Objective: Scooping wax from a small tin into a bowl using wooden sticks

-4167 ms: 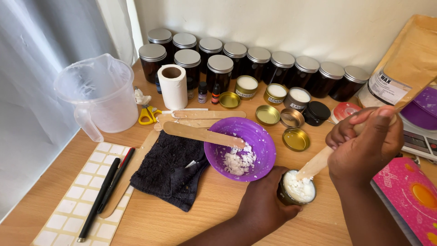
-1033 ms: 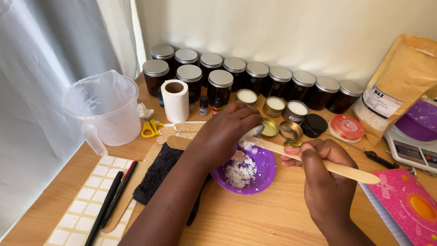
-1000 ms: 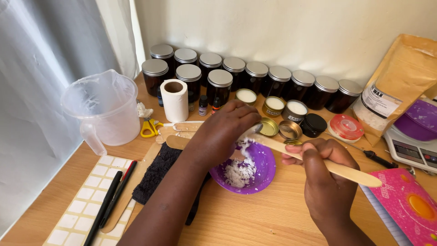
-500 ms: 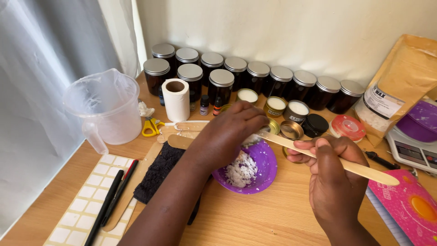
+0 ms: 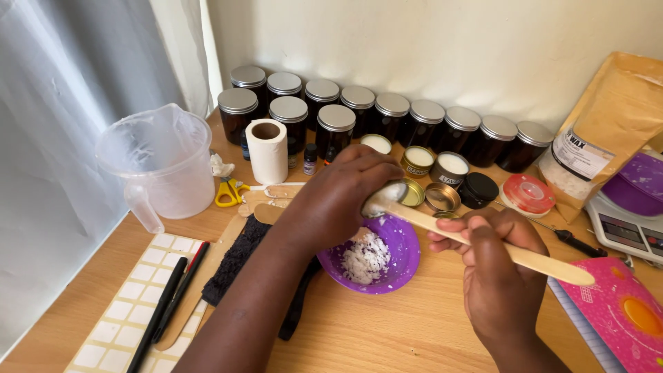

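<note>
While the clear plastic jug [image 5: 160,160] stands untouched at the far left beside the yellow-handled scissors [image 5: 227,193] and the paper roll [image 5: 266,150], the sheet of blank labels [image 5: 124,314] lies at the near left edge with two pens [image 5: 166,297] across it. Next along, a dark cloth [image 5: 235,259] runs under the left forearm. The left hand [image 5: 338,197] is closed around a small tin [image 5: 385,198], tipped mouth-down over the purple bowl [image 5: 397,255], where white wax flakes [image 5: 366,257] lie in a heap. Four seconds ago that tin stood upright on the table [image 5: 387,331], packed full, with the stick pressing into it; now it is lifted and turned on its side, and the pile in the bowl looks fuller than a second ago. My reading is that the filling is being scraped back out. The right hand [image 5: 501,259] is clamped on a flat wooden stick [image 5: 483,243], whose far tip meets the tin's mouth; the stick has drawn slightly back since half a second ago. Behind, a row of dark lidded jars [image 5: 387,114] lines the wall, with open gold tins [image 5: 442,197] before them. Farther right sit a red-lidded tub [image 5: 528,193], a brown paper pouch [image 5: 608,131], a kitchen scale [image 5: 632,228] and a pink notebook [image 5: 621,311].
</note>
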